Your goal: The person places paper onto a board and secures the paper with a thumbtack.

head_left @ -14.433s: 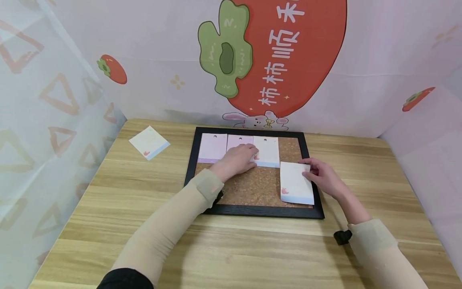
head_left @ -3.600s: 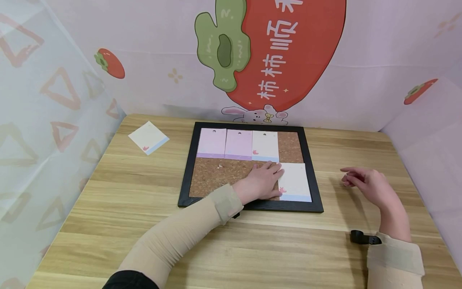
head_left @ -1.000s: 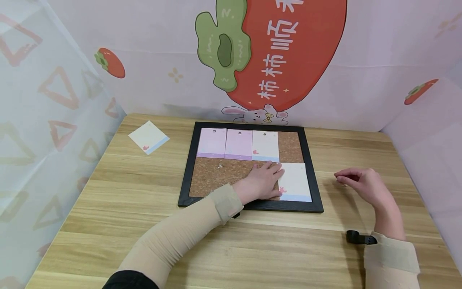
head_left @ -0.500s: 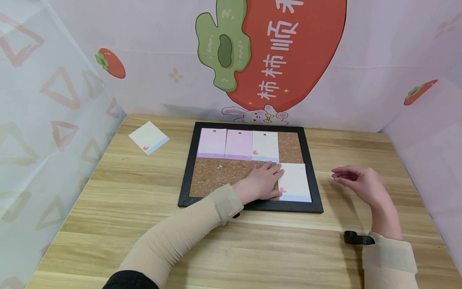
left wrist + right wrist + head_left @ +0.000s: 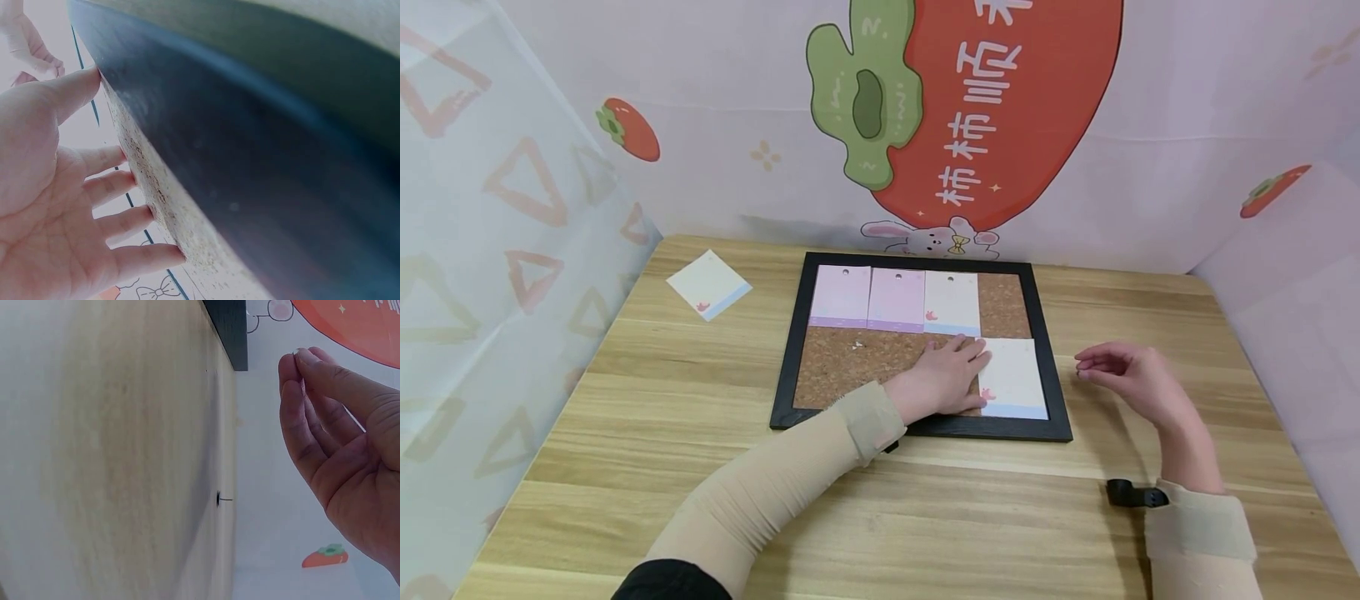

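My left hand (image 5: 942,377) rests on the cork board (image 5: 865,367) with fingers spread. Its fingertips touch the left edge of a white note sheet (image 5: 1013,375) with a blue bottom strip, lying at the board's lower right. To the right of the black frame (image 5: 1052,367), my right hand (image 5: 1131,379) is raised above the table. In the right wrist view its thumb and forefinger pinch something tiny with a pale glint, apparently a thumbtack (image 5: 296,352), mostly hidden by the fingertips. Two lilac notes (image 5: 838,300) and one white note (image 5: 951,307) are tacked along the board's top row.
Another white note (image 5: 709,286) lies loose at the table's back left. Tiny shiny bits (image 5: 857,344) sit on the cork. A thumbtack (image 5: 221,499) stands point up on the wooden table (image 5: 625,467). A printed cloth wall (image 5: 715,167) borders the back.
Over the last second my right hand has moved left towards the frame, fingertips together. My left hand stays put. Since the earliest frame, the lower-right note has been laid flat.
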Available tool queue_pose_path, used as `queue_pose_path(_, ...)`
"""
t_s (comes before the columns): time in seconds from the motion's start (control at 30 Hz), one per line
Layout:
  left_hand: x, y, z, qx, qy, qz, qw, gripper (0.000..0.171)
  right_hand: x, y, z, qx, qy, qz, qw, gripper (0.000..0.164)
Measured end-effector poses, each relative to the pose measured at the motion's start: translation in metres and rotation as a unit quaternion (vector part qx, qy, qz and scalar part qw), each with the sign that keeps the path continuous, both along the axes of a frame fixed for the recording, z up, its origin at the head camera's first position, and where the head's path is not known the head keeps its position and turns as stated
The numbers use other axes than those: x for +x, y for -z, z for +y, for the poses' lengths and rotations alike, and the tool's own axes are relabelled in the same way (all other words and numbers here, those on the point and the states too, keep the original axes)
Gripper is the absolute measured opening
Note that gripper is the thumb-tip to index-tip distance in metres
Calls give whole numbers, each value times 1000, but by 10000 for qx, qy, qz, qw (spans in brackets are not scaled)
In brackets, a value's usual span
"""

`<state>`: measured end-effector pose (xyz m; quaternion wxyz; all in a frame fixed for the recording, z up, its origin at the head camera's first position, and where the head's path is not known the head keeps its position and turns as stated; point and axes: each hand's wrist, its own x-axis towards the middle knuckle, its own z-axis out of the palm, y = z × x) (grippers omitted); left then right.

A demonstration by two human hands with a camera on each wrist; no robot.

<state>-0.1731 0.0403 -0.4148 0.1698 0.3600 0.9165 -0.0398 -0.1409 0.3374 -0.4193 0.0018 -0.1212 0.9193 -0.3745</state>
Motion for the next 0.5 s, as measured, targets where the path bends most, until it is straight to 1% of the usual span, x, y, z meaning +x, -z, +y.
queue_pose_path(0.1, 0, 0, 0, -12, -2, 15, 10000, 73, -1, 1, -4, 111, -73, 93, 9999, 16)
queue_pose_path(0.27, 0, 0, 1, -40, -6, 17, 10000, 73, -1, 1, -8, 486, -116, 401, 9979, 8)
queue_pose_path(0.4, -1, 0, 1, -95, -12, 2, 10000, 73, -2, 2, -10, 523, -106, 498, 9973, 4)
queue_pose_path(0.5, -1, 1, 1, -115, -19, -7, 9999, 73, -3, 2, -10, 480, -58, 442, 9979, 4)
